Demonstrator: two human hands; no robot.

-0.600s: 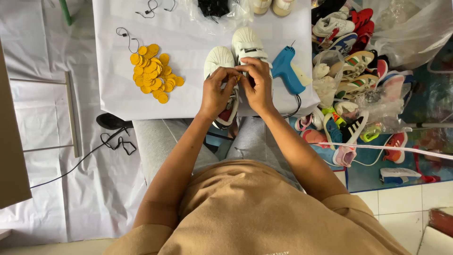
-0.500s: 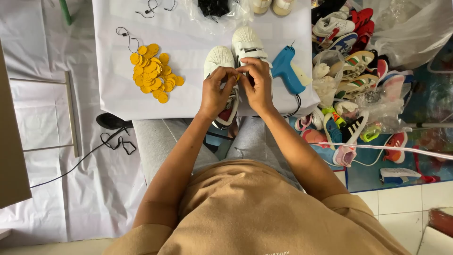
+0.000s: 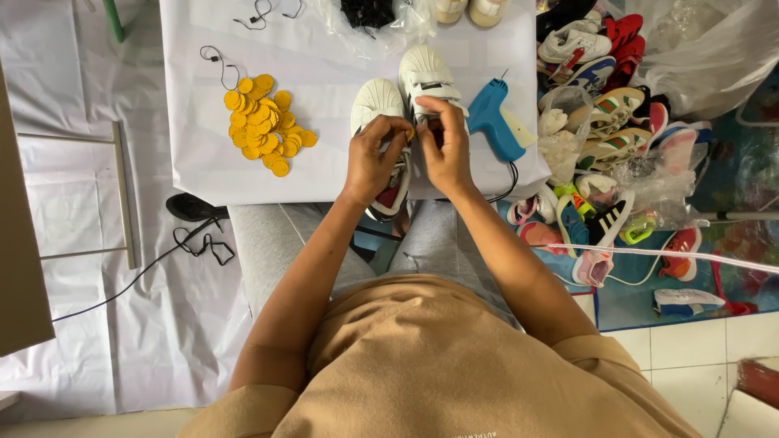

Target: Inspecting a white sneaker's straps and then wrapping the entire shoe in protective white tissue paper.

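Note:
Two small white sneakers lie side by side on a white table sheet (image 3: 324, 170). My left hand (image 3: 375, 158) rests on the left sneaker (image 3: 376, 100), fingers pinched near its tongue. My right hand (image 3: 445, 144) grips the strap area of the right sneaker (image 3: 423, 71). The fingertips of both hands meet between the shoes, and a small yellow piece shows between them. A pile of yellow round tags (image 3: 264, 126) lies to the left. A blue tagging gun (image 3: 497, 122) sits just right of my right hand.
A heap of mixed small shoes (image 3: 604, 122) fills the floor on the right, with clear plastic bags (image 3: 706, 49). Black loop fasteners (image 3: 260, 12) and a bag of black items (image 3: 369, 12) lie at the table's far edge. A black cable (image 3: 162, 259) runs over white floor sheeting.

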